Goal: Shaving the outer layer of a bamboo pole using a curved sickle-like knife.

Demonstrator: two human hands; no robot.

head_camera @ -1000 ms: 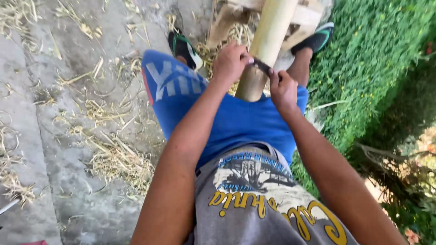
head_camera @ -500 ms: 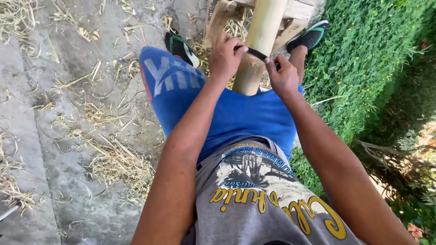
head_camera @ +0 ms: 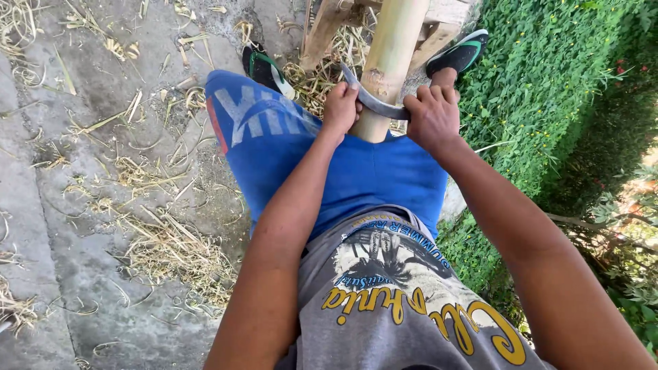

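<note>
Underfoot, a concrete ground (head_camera: 89,205) is seen strewn with dry shavings (head_camera: 171,253), with a green hedge (head_camera: 562,89) alongside. Between the knees, a pale bamboo pole (head_camera: 391,62) is propped against a wooden stand (head_camera: 329,27). Across it, a curved blade (head_camera: 373,103) is pressed, gripped at both ends: left hand (head_camera: 340,108) and right hand (head_camera: 433,118), fingers clamped tight.

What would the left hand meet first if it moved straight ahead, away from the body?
Most likely the bamboo pole: the left hand already rests beside it, gripping the curved blade. Depth is unclear.
</note>
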